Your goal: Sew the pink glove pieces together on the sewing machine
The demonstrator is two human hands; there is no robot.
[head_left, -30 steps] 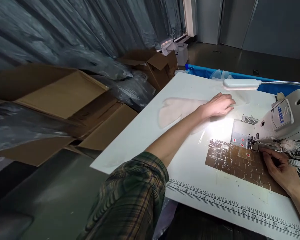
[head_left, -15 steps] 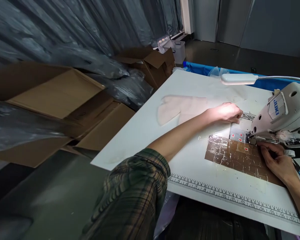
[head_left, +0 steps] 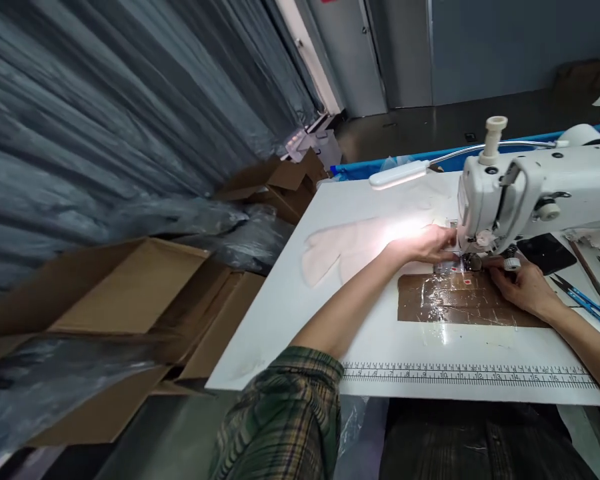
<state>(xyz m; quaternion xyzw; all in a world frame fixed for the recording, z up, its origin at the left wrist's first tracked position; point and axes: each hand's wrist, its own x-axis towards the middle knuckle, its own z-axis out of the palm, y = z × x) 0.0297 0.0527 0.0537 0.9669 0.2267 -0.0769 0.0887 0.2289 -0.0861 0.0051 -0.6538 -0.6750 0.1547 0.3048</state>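
A white sewing machine (head_left: 535, 193) stands at the right of the table, its presser foot (head_left: 473, 262) low over the bed. My left hand (head_left: 430, 244) lies left of the needle area, palm down, fingers stretched and apart, at the end of a pale, sheer fabric piece (head_left: 325, 257). To the right of the presser foot is my right hand (head_left: 523, 288), thumb and forefinger brought together; whatever they pinch is too small to make out. Brown tape (head_left: 430, 303) with shiny clear strips covers the table in front of the foot.
Blue thread snips (head_left: 587, 301) and a thin brown-handled tool (head_left: 591, 273) lie right of my right hand. A lamp (head_left: 399, 175) hangs behind the needle area. A printed ruler (head_left: 460, 375) runs along the front edge. Open cardboard boxes (head_left: 110, 287) stand left of the table.
The view has turned to the right, showing more of the machine. My left hand has moved closer to the presser foot, its fingers now flatter. My right hand stays beside the foot.
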